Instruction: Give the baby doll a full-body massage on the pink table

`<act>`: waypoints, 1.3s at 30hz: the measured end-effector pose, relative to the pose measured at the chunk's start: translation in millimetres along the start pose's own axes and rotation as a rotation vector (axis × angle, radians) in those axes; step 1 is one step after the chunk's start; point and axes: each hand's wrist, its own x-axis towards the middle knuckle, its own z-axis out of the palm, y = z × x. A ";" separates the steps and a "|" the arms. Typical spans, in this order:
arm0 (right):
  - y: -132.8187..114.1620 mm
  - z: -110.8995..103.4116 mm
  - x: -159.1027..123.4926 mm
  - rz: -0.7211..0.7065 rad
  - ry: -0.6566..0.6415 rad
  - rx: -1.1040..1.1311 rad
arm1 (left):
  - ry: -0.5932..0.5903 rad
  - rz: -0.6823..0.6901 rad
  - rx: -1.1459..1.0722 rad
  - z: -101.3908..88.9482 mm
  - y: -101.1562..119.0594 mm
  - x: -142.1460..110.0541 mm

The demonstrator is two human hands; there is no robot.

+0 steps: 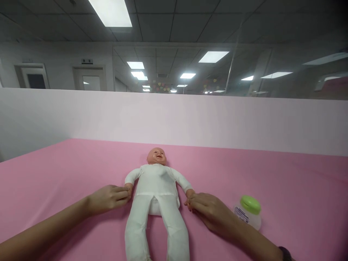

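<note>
A baby doll point(156, 185) in white cloth lies on its back on the pink surface point(81, 166), head away from me and legs toward me. Its arms are spread out to both sides. My left hand point(110, 199) is closed around the doll's hand on the left. On the other side, my right hand point(208, 208) grips the doll's other hand, with small doll fingers showing past my fingertips. The feet of the doll are mostly cut off by the lower edge of the view.
A clear jar with a green lid point(250, 204) stands to the right, partly behind my right forearm. A low white wall point(174, 119) runs along the far edge of the pink surface, with glass panels above it.
</note>
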 end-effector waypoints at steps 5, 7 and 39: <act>34.6 -0.9 29.4 0.371 0.353 0.208 | 0.389 -0.306 -0.100 -1.8 -19.6 32.5; 59.5 6.4 52.1 0.681 0.494 0.215 | 0.610 -0.585 -0.211 0.9 -37.3 55.3; 1.4 -7.8 1.8 0.070 0.055 0.103 | 0.084 -0.317 -0.300 -17.8 5.7 10.6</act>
